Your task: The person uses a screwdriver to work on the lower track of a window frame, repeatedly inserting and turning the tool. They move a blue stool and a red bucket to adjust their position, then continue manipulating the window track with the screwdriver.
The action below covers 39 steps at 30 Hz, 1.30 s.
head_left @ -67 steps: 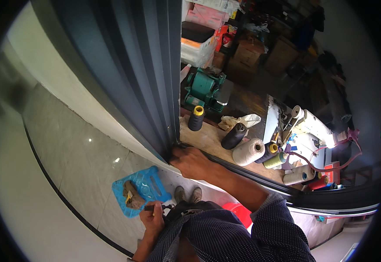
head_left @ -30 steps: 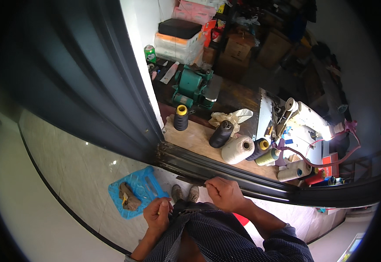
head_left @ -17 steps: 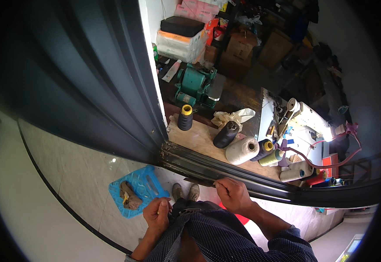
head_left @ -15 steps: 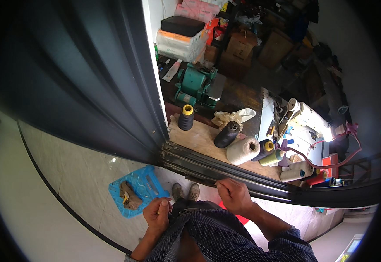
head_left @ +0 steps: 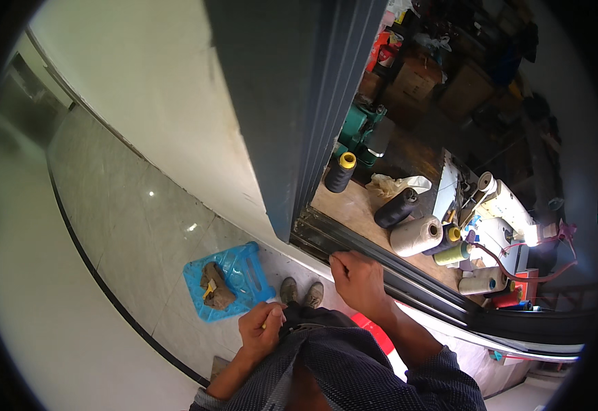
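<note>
My left hand [head_left: 261, 329] hovers in front of my body with its fingers closed in a pinch. A small yellowish bit shows at the fingers, too small to name. Higher up and to the right, my right hand [head_left: 359, 279] is a loose fist close to the dark window track [head_left: 381, 270]. Whatever lies inside that fist is hidden. Beyond the track, a wooden ledge [head_left: 354, 216] carries thread cones: a black one with a yellow top [head_left: 340, 174], a dark one [head_left: 396, 208], a white one [head_left: 415, 236] and a green one [head_left: 452, 253].
On the tiled floor at left lies a blue plastic stool-like piece [head_left: 244, 264] with a brown crumpled item [head_left: 217, 288] on it. A lit white sewing machine [head_left: 508, 205] and a green motor-like machine [head_left: 360, 130] stand inside. A dark frame post [head_left: 271, 103] rises beside the pale wall.
The view has shifted, so the ledge and cones sit farther right and more pale wall and floor show at left. My right hand appears higher; both hands stay closed.
</note>
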Available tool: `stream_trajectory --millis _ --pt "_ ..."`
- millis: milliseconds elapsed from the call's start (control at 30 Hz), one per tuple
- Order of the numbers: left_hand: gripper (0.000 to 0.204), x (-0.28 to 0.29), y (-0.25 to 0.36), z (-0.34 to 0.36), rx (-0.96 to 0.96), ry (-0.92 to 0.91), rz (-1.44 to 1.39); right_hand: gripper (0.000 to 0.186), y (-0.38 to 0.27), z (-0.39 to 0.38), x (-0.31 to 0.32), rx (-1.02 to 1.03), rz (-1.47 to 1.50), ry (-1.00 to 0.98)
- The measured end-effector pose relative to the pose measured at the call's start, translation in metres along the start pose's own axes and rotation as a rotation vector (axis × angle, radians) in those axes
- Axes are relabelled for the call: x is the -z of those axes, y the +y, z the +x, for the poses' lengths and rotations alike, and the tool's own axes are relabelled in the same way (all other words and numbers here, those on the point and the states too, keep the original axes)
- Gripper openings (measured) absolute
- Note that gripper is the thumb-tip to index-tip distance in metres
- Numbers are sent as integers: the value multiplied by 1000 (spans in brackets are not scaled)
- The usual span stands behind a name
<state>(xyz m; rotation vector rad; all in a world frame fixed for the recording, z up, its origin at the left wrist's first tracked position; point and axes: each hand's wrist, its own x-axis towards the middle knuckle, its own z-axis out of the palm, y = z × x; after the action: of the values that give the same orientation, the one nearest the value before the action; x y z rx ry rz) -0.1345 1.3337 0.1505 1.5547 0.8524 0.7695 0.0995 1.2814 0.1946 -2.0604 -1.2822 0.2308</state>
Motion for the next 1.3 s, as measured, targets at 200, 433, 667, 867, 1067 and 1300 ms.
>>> stream_trajectory --millis 200,433,667,867,1067,1300 --pt "18 15 -11 -22 45 69 -43 9 3 6 -20 -7 114 137" --pt "18 24 -13 -33 52 35 -9 16 1 -4 -6 -140 284 91" --pt "22 22 -19 -50 90 79 11 13 -24 -34 -1 -55 380 27" --pt "29 1 -38 -76 397 173 -319 16 -19 -113 -83 60 571 -286" --pt "37 18 -65 -109 638 404 -406 25 -34 -166 -120 104 537 -611" --pt "41 111 -211 -122 849 667 -204 33 39 -198 -248 -222 309 -685"
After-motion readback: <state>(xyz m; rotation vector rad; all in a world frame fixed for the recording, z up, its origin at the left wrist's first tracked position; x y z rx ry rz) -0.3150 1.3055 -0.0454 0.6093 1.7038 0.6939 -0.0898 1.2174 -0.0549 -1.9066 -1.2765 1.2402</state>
